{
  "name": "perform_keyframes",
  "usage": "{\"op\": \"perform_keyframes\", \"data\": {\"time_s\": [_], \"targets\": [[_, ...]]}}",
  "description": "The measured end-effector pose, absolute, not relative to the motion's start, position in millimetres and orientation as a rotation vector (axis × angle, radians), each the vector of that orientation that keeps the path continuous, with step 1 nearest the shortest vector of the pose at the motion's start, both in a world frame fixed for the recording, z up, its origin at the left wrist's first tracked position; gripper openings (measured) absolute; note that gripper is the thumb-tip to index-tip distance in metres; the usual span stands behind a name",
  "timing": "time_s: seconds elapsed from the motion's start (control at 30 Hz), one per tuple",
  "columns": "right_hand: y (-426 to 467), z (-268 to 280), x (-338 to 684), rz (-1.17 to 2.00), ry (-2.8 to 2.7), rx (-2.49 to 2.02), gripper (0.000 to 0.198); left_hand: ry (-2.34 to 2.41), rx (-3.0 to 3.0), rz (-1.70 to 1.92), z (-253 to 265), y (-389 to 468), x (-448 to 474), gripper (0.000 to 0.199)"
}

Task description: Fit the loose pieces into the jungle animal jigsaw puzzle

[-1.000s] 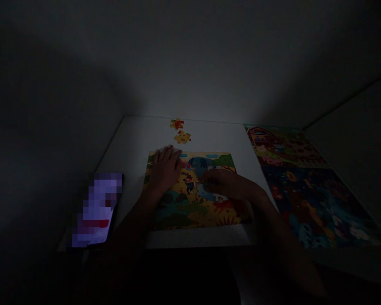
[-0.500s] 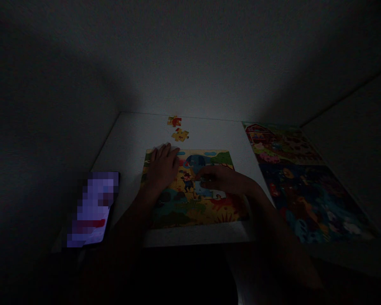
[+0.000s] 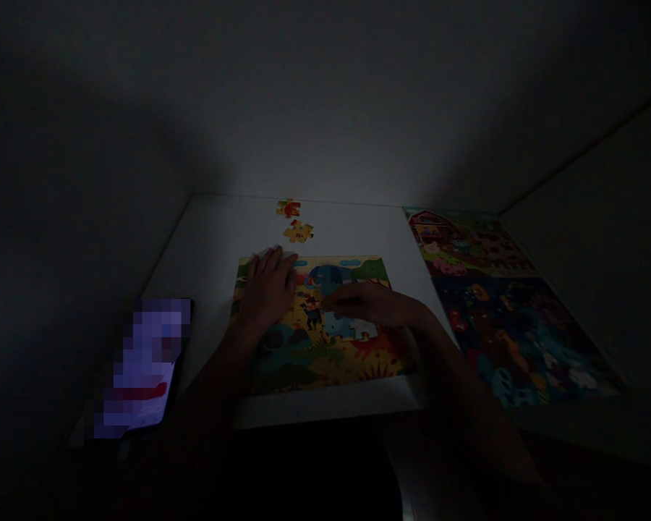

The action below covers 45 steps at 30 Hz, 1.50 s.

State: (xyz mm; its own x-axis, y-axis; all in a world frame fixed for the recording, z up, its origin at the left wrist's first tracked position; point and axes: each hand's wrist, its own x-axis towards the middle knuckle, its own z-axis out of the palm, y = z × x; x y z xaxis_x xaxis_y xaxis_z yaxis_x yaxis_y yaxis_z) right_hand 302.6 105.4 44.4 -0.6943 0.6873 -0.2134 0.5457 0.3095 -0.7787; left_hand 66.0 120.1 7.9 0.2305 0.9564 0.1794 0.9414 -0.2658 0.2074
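A mostly assembled jigsaw puzzle (image 3: 304, 362) with a blue elephant and a small figure in a hat lies in front of me. My left hand (image 3: 268, 289) rests flat on its upper left part, fingers spread. Over the middle right, my right hand (image 3: 366, 302) is palm down, fingers drawn together at a blue elephant puzzle piece (image 3: 333, 324). The fingertips touch the elephant area, and the dim light hides the exact grip. A pale gap (image 3: 364, 329) shows beneath that hand.
Two loose puzzle pieces (image 3: 298, 231) lie beyond the puzzle on the white table (image 3: 347, 228). At right are a farm puzzle (image 3: 456, 242) and a dark sea puzzle (image 3: 521, 340). A lit phone (image 3: 146, 362) sits at left. Walls enclose the table's back and sides.
The view has shifted slightly, moving everything left. My right hand's fingers have straightened and settled lower toward the elephant. My left hand stays on the puzzle.
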Motion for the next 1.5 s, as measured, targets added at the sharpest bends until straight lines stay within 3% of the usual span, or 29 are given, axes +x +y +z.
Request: {"op": "perform_keyframes", "data": {"time_s": [0.47, 0.67, 0.87, 1.1, 1.5], "targets": [[107.3, 56.6, 312.9, 1.622, -2.205, -1.095, 0.028, 1.867, 2.437, 0.393, 7.0, 121.2, 65.2, 0.042], [107.9, 55.5, 314.7, 1.619, -2.291, -1.072, 0.046, 1.860, 2.431, 0.419, 6.8, 120.9, 65.0, 0.042], [107.9, 52.5, 314.7, 1.602, -2.325, -1.111, 0.049, 1.859, 2.422, 0.388, 9.9, 120.0, 65.8, 0.043], [109.5, 50.3, 315.0, 1.546, -2.310, -1.104, 0.034, 1.854, 2.435, 0.423, 6.6, 120.8, 65.3, 0.043], [104.7, 53.7, 306.5, 1.426, -2.361, -1.204, 0.029, 1.857, 2.435, 0.399, 8.8, 120.6, 66.1, 0.043]]}}
